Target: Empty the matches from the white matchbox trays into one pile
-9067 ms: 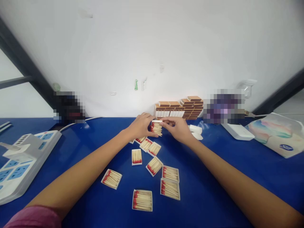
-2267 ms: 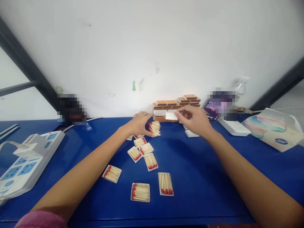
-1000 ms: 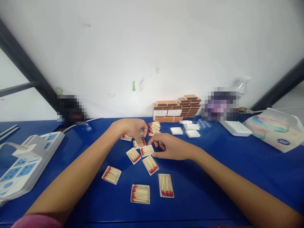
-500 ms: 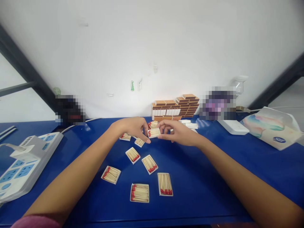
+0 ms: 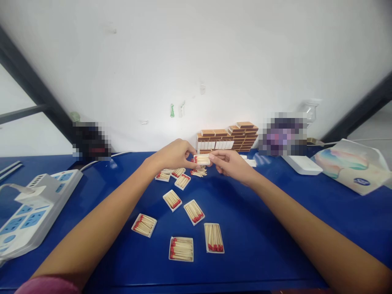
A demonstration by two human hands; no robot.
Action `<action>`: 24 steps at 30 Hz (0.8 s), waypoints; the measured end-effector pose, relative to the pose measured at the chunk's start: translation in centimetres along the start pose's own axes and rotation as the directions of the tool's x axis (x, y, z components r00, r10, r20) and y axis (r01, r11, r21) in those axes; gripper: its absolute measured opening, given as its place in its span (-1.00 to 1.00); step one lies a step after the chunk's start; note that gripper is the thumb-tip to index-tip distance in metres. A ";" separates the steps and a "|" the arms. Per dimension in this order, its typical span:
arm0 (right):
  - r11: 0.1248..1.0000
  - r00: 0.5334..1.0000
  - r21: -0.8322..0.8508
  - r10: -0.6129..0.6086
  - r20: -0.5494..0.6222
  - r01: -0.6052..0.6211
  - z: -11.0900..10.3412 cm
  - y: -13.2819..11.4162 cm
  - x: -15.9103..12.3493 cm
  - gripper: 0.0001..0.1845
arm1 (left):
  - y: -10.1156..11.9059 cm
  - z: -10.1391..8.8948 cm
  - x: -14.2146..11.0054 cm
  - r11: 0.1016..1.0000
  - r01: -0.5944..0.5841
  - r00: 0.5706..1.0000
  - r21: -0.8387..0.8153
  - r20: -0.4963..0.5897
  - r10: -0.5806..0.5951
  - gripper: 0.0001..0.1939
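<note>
Between my two hands is a small white matchbox tray (image 5: 202,159) filled with red-tipped matches, raised above the table. The fingers of my left hand (image 5: 179,154) grip its left end, and my right hand (image 5: 228,164) pinches its right end. Just below it lies a loose pile of matches (image 5: 199,172). Several more filled trays are spread nearer to me, among them a tray (image 5: 183,181) below my left hand, a tray (image 5: 194,212) in the middle and a tray (image 5: 181,249) near the front.
Against the wall stands a stack of brown matchboxes (image 5: 245,136), partly behind my hands. White empty-looking pieces (image 5: 250,162) lie right of my right hand. A power strip (image 5: 39,212) is at left; a white box (image 5: 301,164) and tissue pack (image 5: 352,165) are at right.
The held tray has risen and shifted slightly right, and my left hand has closed on its left end. The loose matches and trays beneath show more now.
</note>
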State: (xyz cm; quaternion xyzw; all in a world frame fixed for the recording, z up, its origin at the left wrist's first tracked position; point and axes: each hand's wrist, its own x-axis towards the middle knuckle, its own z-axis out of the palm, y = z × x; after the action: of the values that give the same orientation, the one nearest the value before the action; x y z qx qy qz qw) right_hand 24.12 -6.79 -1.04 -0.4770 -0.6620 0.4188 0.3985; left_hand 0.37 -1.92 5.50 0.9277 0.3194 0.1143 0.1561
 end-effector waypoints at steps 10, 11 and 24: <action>0.982 0.992 0.146 0.125 -0.033 -0.119 1.1 0.6 0.6 -0.39 | -0.1 0.2 0.2 0.997 0.006 0.999 0.073 0.043 -0.010 -0.69; 0.979 0.990 0.158 0.136 -0.039 -0.128 1.1 0.6 0.7 -0.39 | -0.1 0.2 0.1 0.997 0.009 0.999 0.071 0.046 -0.013 -0.68; 0.998 0.962 0.003 0.059 -0.266 -0.060 -0.6 1.3 1.6 -0.44 | -0.7 1.3 0.0 0.966 0.185 0.980 0.182 0.039 -0.195 -0.31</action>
State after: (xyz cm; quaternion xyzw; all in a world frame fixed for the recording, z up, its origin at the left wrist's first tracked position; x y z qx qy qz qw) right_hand 24.74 -4.90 -1.84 -0.5496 -0.5889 0.3610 0.4699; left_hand 0.40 -1.71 4.07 0.9058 0.4112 0.0435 0.0922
